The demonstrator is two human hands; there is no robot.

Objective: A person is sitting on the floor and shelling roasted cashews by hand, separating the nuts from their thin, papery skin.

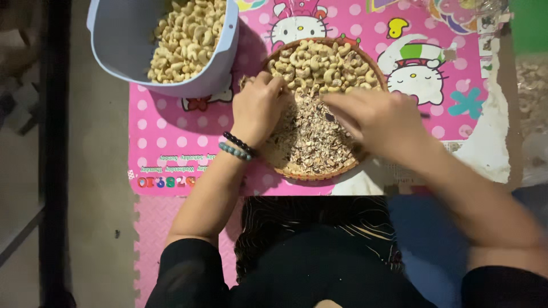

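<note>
Cashew tray (311,171): round woven tray on pink mat (165,142), just ahead of lap; husk bits in near half, peeled nuts (325,65) in far half.
Sorting well: best kept light, sweeping husks nearward, nuts left behind.
Left hand (258,105): palm down on tray's left rim, fingers curled together into nuts; beaded bracelets (237,146) at wrist.
Right hand (374,117): blurred, fingers seemingly together, reaching leftward across husks.
Tub (225,68): far left, holding cashews.

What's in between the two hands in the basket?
In the head view, a heap of brown cashew skins and broken bits lies between the left hand and right hand, inside the woven basket.
</note>
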